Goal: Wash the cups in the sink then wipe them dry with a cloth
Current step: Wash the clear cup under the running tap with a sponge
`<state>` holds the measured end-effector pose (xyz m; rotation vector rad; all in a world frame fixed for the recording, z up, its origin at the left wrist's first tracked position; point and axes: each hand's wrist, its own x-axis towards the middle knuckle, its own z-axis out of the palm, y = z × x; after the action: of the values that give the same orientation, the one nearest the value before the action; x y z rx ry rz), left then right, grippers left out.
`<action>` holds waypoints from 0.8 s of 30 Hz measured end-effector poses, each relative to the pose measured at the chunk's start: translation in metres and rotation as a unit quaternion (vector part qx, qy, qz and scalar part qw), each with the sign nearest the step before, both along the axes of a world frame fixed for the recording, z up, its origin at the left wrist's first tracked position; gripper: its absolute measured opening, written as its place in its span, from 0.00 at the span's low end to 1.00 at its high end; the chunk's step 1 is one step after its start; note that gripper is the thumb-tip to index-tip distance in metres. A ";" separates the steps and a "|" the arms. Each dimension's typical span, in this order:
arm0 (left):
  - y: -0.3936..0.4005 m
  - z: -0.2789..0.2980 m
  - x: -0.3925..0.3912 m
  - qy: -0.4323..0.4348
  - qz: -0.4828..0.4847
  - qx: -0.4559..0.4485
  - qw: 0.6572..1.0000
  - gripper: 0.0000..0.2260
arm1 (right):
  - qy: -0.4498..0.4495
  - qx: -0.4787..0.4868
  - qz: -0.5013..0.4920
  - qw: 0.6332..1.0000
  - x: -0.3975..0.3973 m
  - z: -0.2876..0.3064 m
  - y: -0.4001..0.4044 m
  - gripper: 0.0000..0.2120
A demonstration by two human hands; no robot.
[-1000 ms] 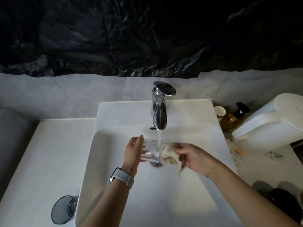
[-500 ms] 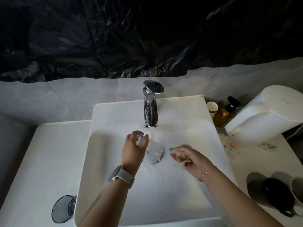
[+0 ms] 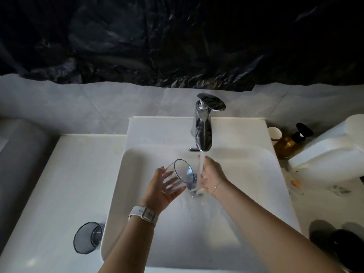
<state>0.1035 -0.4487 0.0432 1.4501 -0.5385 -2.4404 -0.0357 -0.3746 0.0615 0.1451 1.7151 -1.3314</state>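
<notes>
Fingers of the left hand (image 3: 157, 186) wrap the clear cylindrical glass cup (image 3: 177, 177), tilted on its side over the white rectangular sink (image 3: 256, 174), mouth toward the chrome faucet (image 3: 203, 127). The right hand (image 3: 211, 177) sits under the running water stream (image 3: 201, 166), fingers loosely extended, with a pale cloth or sponge (image 3: 200, 191) just below; whether it is gripped cannot be told. A second, smoky grey glass cup (image 3: 87, 240) lies on the white counter (image 3: 59, 184), near left. Judged stage: washing of the first cup; drying not yet begun.
</notes>
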 end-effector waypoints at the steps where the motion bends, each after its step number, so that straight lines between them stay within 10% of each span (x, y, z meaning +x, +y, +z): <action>1: 0.001 0.001 -0.003 -0.002 -0.011 0.006 1.000 0.13 | 0.086 0.019 0.026 0.996 -0.001 0.000 0.000 0.18; 4: 0.005 -0.002 -0.015 -0.012 -0.048 0.012 0.999 0.14 | 0.302 0.072 0.141 0.940 -0.010 0.008 0.009 0.20; 11: 0.017 0.002 -0.039 0.029 -0.053 0.041 0.997 0.14 | 0.411 -0.081 0.272 0.867 -0.026 0.005 0.038 0.04; 14: 0.020 0.001 -0.043 0.020 -0.061 0.026 0.998 0.14 | 0.488 -0.086 0.287 0.820 -0.025 -0.005 0.051 0.23; 21: 0.017 0.010 -0.047 0.015 -0.121 -0.037 0.992 0.14 | 0.283 -0.023 0.290 0.914 -0.035 0.002 0.042 0.25; 24: 0.015 0.018 -0.049 -0.008 -0.177 -0.064 0.982 0.11 | 0.446 0.007 0.394 0.804 -0.034 0.012 0.032 0.27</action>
<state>0.0541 -0.4341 0.0616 1.4233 -1.0152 -2.5972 -0.0699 -0.3428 0.0739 -1.2522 2.1374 -0.7366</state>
